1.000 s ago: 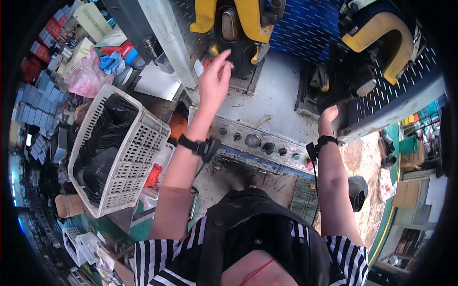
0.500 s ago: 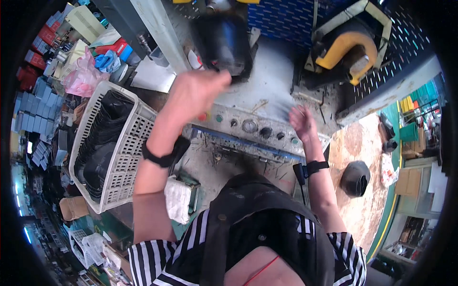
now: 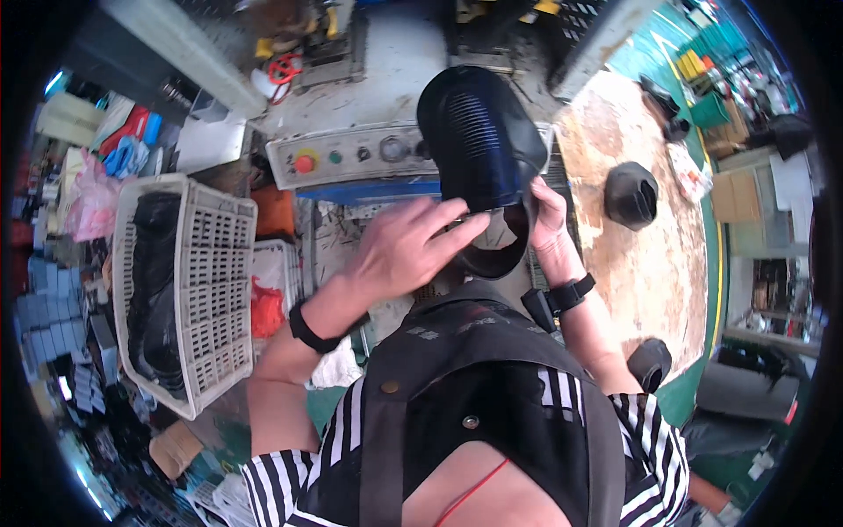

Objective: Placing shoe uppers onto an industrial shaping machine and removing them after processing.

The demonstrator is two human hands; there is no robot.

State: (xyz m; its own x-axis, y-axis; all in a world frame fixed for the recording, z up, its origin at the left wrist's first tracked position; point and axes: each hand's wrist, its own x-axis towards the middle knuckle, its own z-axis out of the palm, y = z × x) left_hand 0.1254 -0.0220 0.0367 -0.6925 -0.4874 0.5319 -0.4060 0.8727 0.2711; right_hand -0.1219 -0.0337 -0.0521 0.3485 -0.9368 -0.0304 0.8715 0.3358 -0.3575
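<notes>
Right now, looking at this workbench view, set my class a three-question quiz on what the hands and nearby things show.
1. True or false: both hands touch the black ribbed part.
2. Where does the white slotted basket sit? A) to the person's left B) to the person's right C) on the control panel
3. Fill in: the left hand lies flat on the part's ____ rim.

Key:
1. True; the right hand grips its side.
2. A
3. lower

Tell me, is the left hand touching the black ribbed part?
Touching. The head view shows the left hand with fingertips laid on the black ribbed part at its lower edge.
</notes>
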